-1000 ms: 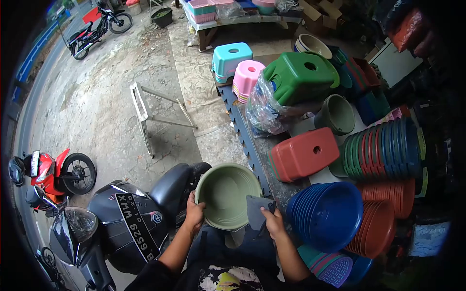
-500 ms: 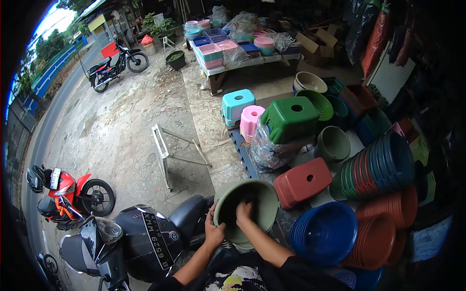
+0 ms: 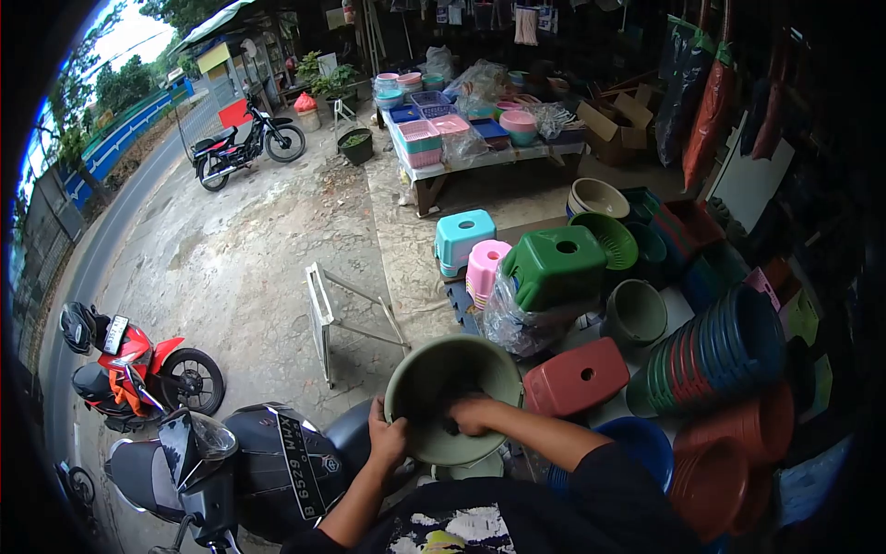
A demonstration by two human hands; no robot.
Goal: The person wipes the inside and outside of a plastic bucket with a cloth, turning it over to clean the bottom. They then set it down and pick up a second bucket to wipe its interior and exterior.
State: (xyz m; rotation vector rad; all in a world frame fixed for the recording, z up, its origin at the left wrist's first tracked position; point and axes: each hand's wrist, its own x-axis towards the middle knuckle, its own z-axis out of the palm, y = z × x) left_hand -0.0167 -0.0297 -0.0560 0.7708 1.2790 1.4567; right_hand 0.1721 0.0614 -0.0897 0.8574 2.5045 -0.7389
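The round, grey-green plastic basin (image 3: 506, 380) sits opening-up before the person's black shirt (image 3: 554, 512), between a dark grey scooter (image 3: 257, 462) and a red-brown plastic stool (image 3: 559, 388). The hands are apart: the left hand (image 3: 388, 436) is clamped on the basin's rim, while the right hand (image 3: 472, 415) reaches inside, against a dark, cloth-like patch (image 3: 449, 426); whether its fingers grip that, I cannot tell. The step looks like rubbing the interior; another stroke calls for a steady left hold and even right-hand pressure.
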